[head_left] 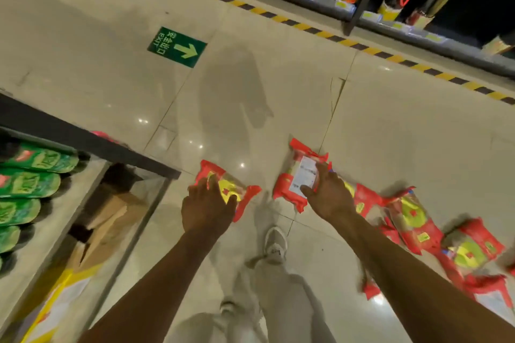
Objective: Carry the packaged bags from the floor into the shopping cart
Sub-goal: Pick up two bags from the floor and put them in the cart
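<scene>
Tiled aisle floor (250,78), green packs (33,175) shelved at the left. The left hand (207,203) wrapped spread fingers and thumb over a red bag (245,193). The right hand (328,195) pinched a labelled bag (295,175), likely one apiece to save trips. Spare bags (412,220) lay to the right; no cart was in sight.

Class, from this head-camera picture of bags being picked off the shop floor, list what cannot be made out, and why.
Head view:
- Shopping cart: outside the frame.
- Grip: left hand covers the left bag, right hand the labelled bag; blur hides whether either has closed.
- Print on the label: blurred, too small.
- Pile of bags: count unclear, cut by the right edge and forearm.
</scene>
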A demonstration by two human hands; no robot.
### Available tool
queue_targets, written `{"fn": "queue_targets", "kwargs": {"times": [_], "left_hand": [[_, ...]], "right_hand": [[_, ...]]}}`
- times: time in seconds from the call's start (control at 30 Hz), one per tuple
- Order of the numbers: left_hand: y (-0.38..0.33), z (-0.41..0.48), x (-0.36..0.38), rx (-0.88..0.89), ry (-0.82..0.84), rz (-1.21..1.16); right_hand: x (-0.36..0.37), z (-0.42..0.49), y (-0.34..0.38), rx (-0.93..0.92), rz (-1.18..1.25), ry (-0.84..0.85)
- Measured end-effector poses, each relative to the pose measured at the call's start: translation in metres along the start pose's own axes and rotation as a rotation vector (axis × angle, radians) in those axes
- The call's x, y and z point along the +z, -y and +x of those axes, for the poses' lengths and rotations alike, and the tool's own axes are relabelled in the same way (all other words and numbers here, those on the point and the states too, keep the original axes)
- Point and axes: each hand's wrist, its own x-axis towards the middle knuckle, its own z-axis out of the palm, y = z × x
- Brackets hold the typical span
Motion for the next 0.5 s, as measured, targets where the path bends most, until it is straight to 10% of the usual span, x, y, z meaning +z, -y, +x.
{"fn": "queue_targets", "kwargs": {"times": [0.5], "left_hand": [[0.065, 0.242, 0.355, -0.463, 0.144, -0.525]], "right_hand": [[0.307, 0.309, -0.133, 0.280, 0.369, -0.025]]}}
